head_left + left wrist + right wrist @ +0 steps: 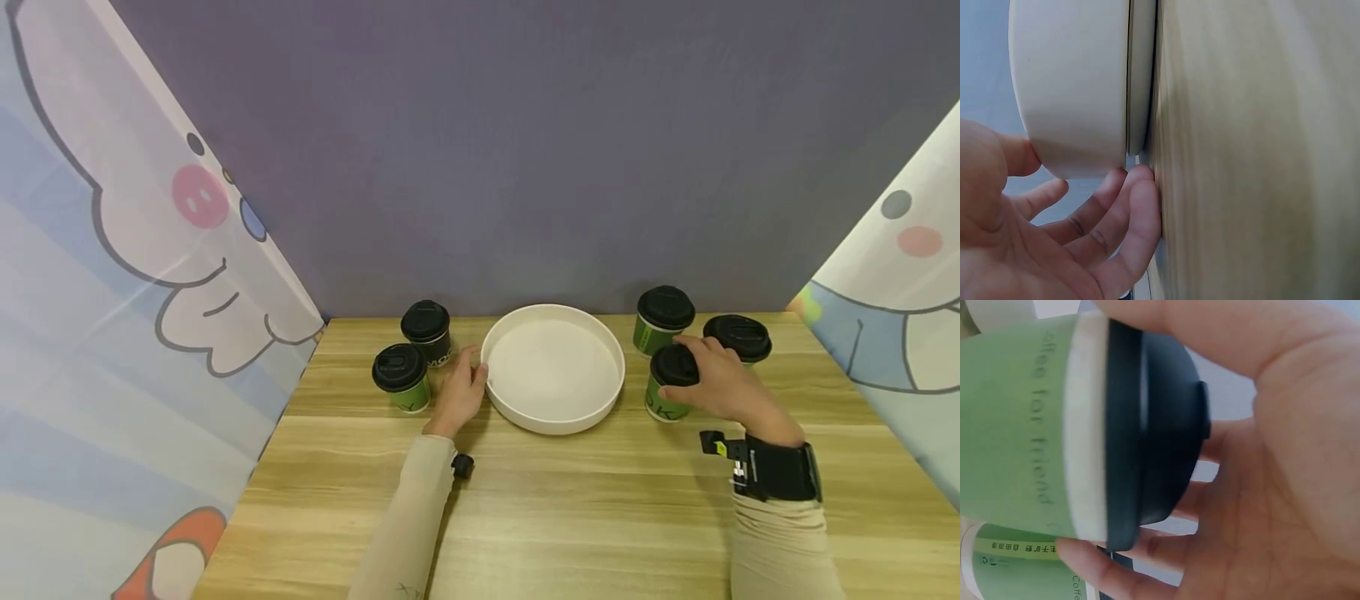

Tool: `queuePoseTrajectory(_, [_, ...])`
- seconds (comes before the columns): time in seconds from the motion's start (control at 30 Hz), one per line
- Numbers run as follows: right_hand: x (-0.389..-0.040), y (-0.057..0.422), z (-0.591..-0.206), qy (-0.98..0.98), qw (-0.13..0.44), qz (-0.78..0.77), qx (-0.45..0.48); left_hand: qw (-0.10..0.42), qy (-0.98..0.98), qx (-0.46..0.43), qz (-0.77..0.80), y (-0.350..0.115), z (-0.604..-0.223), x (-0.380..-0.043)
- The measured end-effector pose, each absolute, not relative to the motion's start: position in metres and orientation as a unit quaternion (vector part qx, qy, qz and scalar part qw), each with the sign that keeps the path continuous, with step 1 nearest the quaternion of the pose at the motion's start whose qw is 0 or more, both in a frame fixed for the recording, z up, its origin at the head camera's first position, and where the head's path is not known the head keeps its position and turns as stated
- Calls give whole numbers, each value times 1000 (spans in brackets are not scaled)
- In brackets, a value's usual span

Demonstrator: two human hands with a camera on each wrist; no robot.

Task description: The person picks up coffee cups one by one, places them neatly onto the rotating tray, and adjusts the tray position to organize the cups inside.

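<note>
A round white tray (pixel 553 367) lies on the table between both hands. My left hand (pixel 459 396) holds the tray's left side. In the left wrist view its thumb (pixel 1021 156) presses the tray wall (pixel 1072 94) near the rim, and the curled fingers (pixel 1144 206) meet its lower edge close over the wood. My right hand (pixel 716 379) grips a green paper coffee cup (pixel 663 404) from above, thumb and fingers around its black lid (pixel 1160 425). The cup is upright. Behind that hand are a second green cup (pixel 654 336) and another black-lidded cup (pixel 738 336).
Left of the tray stand a green lidded cup (pixel 405 387) and a black lidded cup (pixel 427 329). The wooden table (pixel 570 517) ends at a grey panel (pixel 525 167) behind. Cartoon-printed sheets (pixel 112 333) flank both sides.
</note>
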State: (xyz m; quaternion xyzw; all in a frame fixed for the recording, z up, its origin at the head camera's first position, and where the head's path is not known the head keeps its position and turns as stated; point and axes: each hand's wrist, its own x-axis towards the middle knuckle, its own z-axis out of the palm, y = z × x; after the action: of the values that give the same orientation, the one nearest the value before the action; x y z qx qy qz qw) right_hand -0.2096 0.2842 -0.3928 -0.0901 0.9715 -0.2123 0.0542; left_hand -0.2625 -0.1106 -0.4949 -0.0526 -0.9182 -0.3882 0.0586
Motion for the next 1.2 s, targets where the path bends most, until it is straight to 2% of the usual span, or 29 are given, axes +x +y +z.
queuePoseTrajectory(0.23, [-208,281,-389,969,11,-232,-84,56,-917,-62,-391,-111,-493,-264])
queuePoseTrajectory(0.57, [-208,269,-387,959,-81,-262,-67,36,-912,-66,-403,-113,-489,-262])
queuePoseTrajectory(0.97, [-208,248,-386,939,-143,-305,-71,32,-913,-67,-401,-113,-491,-263])
queuePoseTrajectory(1.2, [-213,233,-392,927,-159,-323,-109,-10,-913,-59,-404,-113,-487,-262])
